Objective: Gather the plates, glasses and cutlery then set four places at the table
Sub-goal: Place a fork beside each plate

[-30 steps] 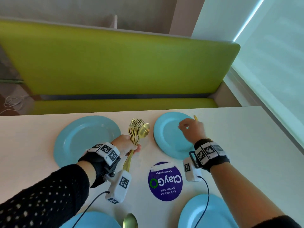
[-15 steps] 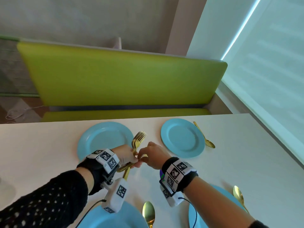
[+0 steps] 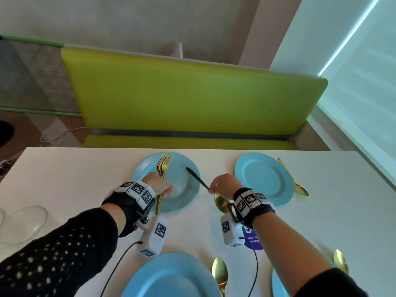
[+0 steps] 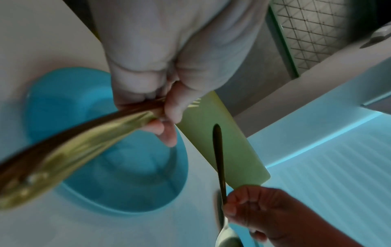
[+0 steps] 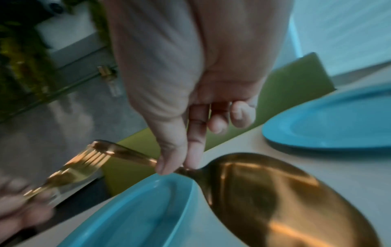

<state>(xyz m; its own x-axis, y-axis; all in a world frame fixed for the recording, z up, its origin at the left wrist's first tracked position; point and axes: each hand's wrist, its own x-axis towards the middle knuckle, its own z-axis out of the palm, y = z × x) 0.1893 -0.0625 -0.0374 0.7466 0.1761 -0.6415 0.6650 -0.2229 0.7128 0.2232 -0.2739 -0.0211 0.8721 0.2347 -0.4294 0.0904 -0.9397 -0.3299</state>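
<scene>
- Four blue plates are counted on the counter (image 3: pixel 334 211): the far left plate (image 3: pixel 182 189), taken here as the landmark, a far right plate (image 3: pixel 263 179) beside it, and two near plates (image 3: pixel 171 275) cut off by the lower edge.
- Four gold spoons are seen: one held spoon (image 5: pixel 285 200), one just right of the far right plate (image 3: pixel 293 179), and two (image 3: pixel 219 273) by the near plates.
- A bunch of gold forks (image 3: pixel 164 166) is gripped by the left hand (image 3: pixel 157 185) over the landmark plate, tines pointing away; their exact number cannot be told.
- The held spoon is pinched at its neck between thumb and forefinger of the right hand (image 3: pixel 222 185), just right of the landmark plate, its handle slanting over the plate's rim.
- Since half a second ago, the hands, then together at the forks, have been drawn apart, and the spoon has been taken by the right hand.
- A clear glass (image 3: pixel 25 221) stands well left of the landmark plate.
- A purple round sticker (image 3: pixel 254 239) lies nearer than the landmark plate; its writing is mostly covered and cannot be read.
</scene>
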